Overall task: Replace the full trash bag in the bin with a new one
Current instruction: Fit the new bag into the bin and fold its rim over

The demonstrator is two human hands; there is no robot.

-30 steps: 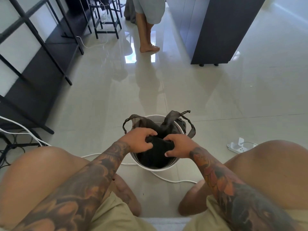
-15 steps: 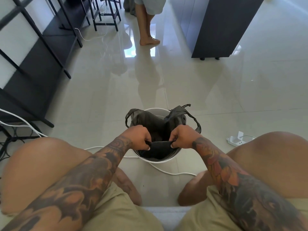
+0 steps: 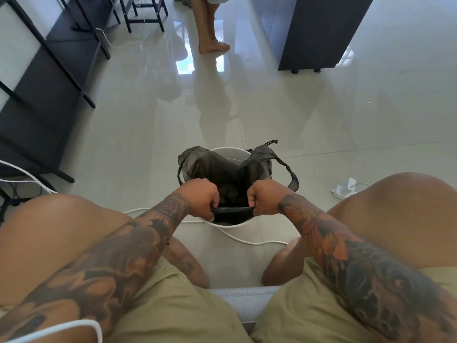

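My fingers (image 3: 215, 203) on the left hand (image 3: 201, 198) are curled tight around the near edge of the thin black plastic trash bag (image 3: 228, 173), and the fingers of my right hand (image 3: 263, 198) are curled on the same edge a little way to the right. Between the two fists the edge runs as a taut dark band, level, just above the near rim of the round white bin (image 3: 232, 224). The bag sits inside that bin, which stands on the glossy pale tiled floor (image 3: 321, 115) between my bare knees. The far side of the bag stands up above the far rim in two loose flaps, and a thin black handle loop (image 3: 288, 169) droops over the right side of the bin. What lies at the bottom of the bag is too dark to make out.

A white cable (image 3: 247, 240) curves on the floor just in front of the bin. To the right, near my right knee, lies a white power strip (image 3: 345, 189). Farther off, another person's bare feet (image 3: 212, 45) stand on the tiles, a dark cabinet (image 3: 319, 33) is at the upper right, and a black metal-framed shelf (image 3: 49, 70) runs along the left.
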